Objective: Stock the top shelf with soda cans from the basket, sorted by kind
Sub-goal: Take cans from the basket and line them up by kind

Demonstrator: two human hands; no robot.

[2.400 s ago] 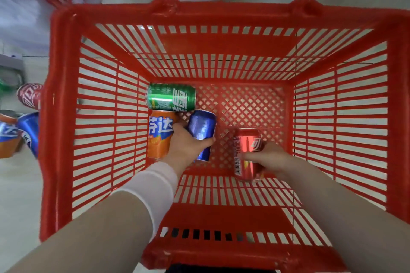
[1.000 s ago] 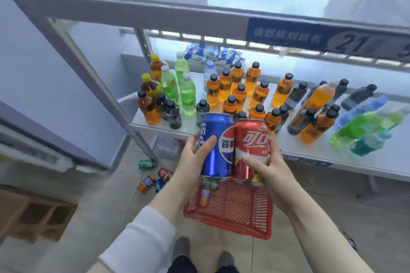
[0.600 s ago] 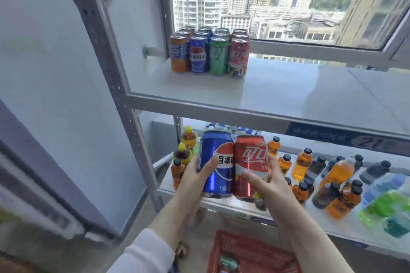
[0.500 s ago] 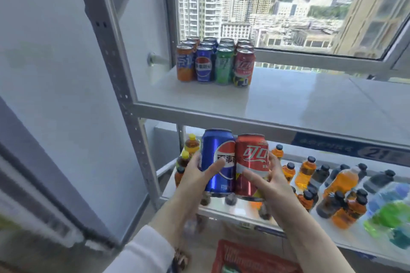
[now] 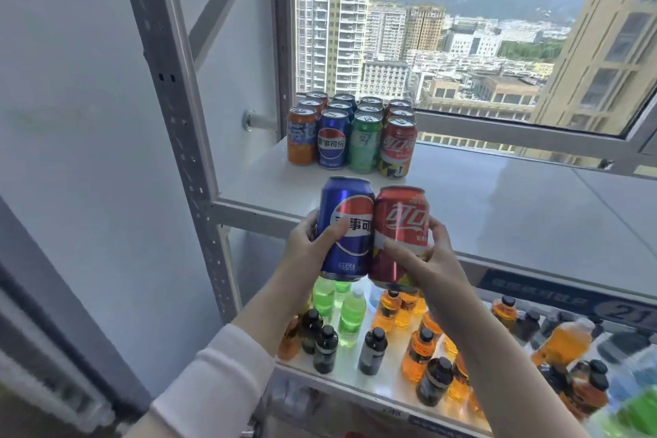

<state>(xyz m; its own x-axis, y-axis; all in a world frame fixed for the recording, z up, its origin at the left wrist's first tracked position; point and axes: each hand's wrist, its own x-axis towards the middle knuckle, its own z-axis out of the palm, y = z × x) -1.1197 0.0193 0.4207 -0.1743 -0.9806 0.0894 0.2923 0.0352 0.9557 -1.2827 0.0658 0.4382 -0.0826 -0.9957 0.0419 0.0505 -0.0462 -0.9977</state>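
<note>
My left hand [image 5: 307,252] grips a blue Pepsi can [image 5: 346,228] upright, and my right hand [image 5: 425,260] grips a red cola can [image 5: 400,224] beside it; the two cans touch. Both are held in front of the front edge of the white top shelf [image 5: 497,210]. At the shelf's back left stand four rows of cans, sorted by kind: orange cans [image 5: 301,140], blue Pepsi cans [image 5: 332,143], green cans [image 5: 364,146] and red cola cans [image 5: 397,147]. The basket is almost out of view below.
A grey perforated upright [image 5: 177,110] frames the shelf on the left. The lower shelf [image 5: 384,380] carries several bottles of orange, green and dark drinks. An open window [image 5: 533,131] lies behind the top shelf. The right part of the top shelf is bare.
Both cans were picked out of the red basket, lifted past the lower shelf, and now sit higher, level with the top shelf's front edge. The view has tilted upward.
</note>
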